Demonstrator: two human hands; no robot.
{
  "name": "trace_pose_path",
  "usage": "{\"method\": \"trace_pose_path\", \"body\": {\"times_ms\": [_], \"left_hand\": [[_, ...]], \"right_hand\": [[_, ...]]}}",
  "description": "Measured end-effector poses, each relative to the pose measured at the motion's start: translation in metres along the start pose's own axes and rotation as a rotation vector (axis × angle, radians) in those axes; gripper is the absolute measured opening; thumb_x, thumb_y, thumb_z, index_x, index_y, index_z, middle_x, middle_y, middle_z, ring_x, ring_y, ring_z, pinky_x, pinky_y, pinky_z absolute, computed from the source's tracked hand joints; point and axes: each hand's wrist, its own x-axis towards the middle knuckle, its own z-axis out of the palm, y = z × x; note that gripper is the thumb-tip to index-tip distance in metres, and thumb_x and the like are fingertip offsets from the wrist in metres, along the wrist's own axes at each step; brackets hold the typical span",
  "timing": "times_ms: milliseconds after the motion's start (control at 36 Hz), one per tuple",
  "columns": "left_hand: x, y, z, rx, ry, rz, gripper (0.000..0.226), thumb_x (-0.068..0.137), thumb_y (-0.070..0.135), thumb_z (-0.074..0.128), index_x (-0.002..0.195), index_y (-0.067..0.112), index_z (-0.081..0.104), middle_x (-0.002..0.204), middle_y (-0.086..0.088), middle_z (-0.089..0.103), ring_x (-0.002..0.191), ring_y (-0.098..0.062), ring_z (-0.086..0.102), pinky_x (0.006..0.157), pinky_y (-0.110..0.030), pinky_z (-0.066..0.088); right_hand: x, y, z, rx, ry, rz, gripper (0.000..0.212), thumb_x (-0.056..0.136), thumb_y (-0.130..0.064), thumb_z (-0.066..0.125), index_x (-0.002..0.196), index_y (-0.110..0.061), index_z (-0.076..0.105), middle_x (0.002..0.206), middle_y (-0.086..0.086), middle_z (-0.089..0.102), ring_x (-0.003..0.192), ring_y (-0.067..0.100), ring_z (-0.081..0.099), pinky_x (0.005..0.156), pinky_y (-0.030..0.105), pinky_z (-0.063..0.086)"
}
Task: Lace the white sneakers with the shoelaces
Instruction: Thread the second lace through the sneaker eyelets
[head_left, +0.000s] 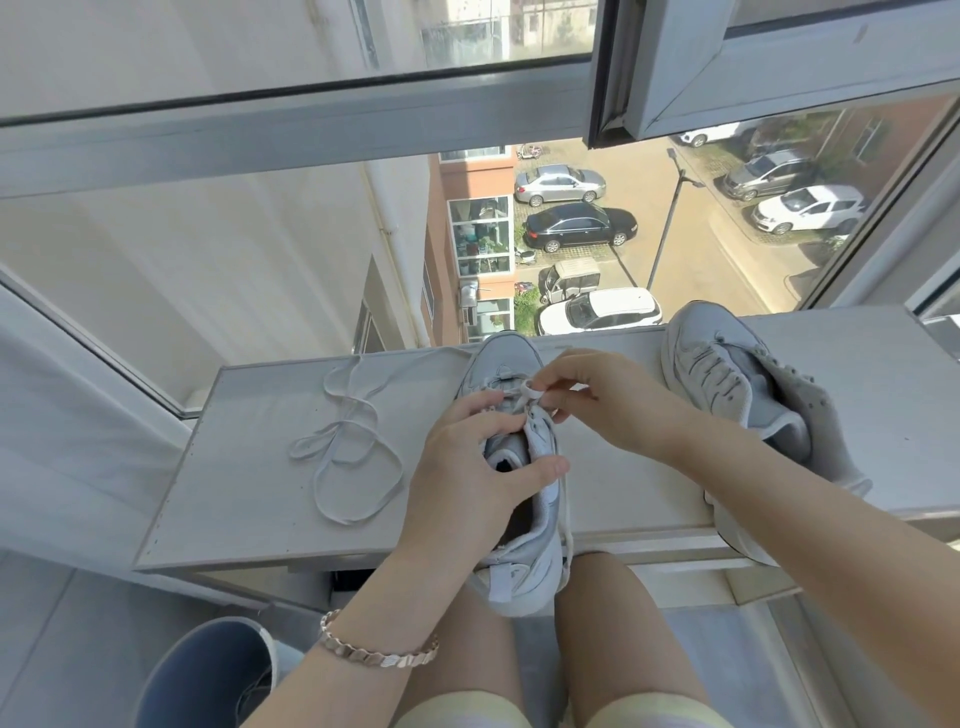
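Sunny windowsill (613, 467): center sneaker (524, 467) is steadied by the left hand (467, 467), its lace (527, 389) pinched by the right hand (597, 400) near the toe. Barely started; spare shoelace (353, 441) left, second sneaker (727, 379) right seemingly unlaced.

Your left hand (462, 462) is curled, thumb stretched out sideways, wrist bent and wearing a bracelet (376, 653). Your right hand (613, 400) reaches across, fingers (558, 382) pinched together at the tips, forearm angled in.
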Motion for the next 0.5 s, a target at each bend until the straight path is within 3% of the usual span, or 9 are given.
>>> {"method": "trace_pose_path", "body": {"times_ms": [111, 194, 306, 389, 500], "left_hand": [[0.0001, -0.0007, 0.0012, 0.005, 0.007, 0.006, 0.041, 0.065, 0.032, 0.083, 0.103, 0.024, 0.069, 0.124, 0.022, 0.049, 0.117, 0.001, 0.045, 0.086, -0.003, 0.030], [-0.0006, -0.0008, 0.0013, 0.005, 0.007, 0.006, 0.042, 0.065, 0.032, 0.083, 0.103, 0.023, 0.069, 0.124, 0.023, 0.048, 0.116, 0.002, 0.045, 0.084, -0.002, 0.030], [-0.0007, -0.0001, 0.0010, 0.004, 0.012, 0.007, 0.041, 0.064, 0.031, 0.083, 0.102, 0.025, 0.069, 0.123, 0.022, 0.048, 0.116, 0.001, 0.045, 0.083, -0.001, 0.029], [-0.0009, 0.0005, 0.0012, 0.003, 0.008, 0.001, 0.040, 0.065, 0.031, 0.083, 0.101, 0.026, 0.068, 0.123, 0.023, 0.047, 0.116, 0.002, 0.044, 0.082, -0.001, 0.029], [-0.0008, 0.0008, 0.0012, 0.001, 0.003, -0.004, 0.042, 0.065, 0.033, 0.083, 0.103, 0.026, 0.068, 0.124, 0.023, 0.047, 0.117, 0.001, 0.044, 0.084, -0.003, 0.030]], "right_hand": [[-0.0012, 0.0041, 0.0014, 0.019, 0.019, 0.023, 0.016, 0.091, -0.002, 0.056, 0.101, -0.004, 0.068, 0.082, -0.007, 0.056, 0.064, 0.002, 0.061, 0.071, 0.017, 0.052], [-0.0026, 0.0048, 0.0022, 0.011, 0.034, -0.001, 0.015, 0.089, -0.002, 0.058, 0.100, -0.005, 0.069, 0.083, -0.003, 0.057, 0.066, 0.012, 0.062, 0.069, 0.016, 0.051], [-0.0047, 0.0035, 0.0025, -0.013, 0.026, -0.057, 0.014, 0.088, -0.003, 0.061, 0.097, -0.008, 0.070, 0.086, -0.004, 0.056, 0.067, -0.005, 0.054, 0.066, 0.007, 0.044], [-0.0052, 0.0052, 0.0018, -0.022, 0.021, -0.091, 0.015, 0.087, 0.000, 0.061, 0.098, -0.005, 0.070, 0.085, -0.005, 0.055, 0.069, -0.007, 0.051, 0.066, 0.005, 0.041], [-0.0031, 0.0083, -0.0006, -0.066, -0.003, -0.168, 0.015, 0.087, 0.001, 0.060, 0.097, -0.004, 0.071, 0.087, -0.010, 0.055, 0.075, 0.010, 0.055, 0.069, 0.009, 0.043]]}}
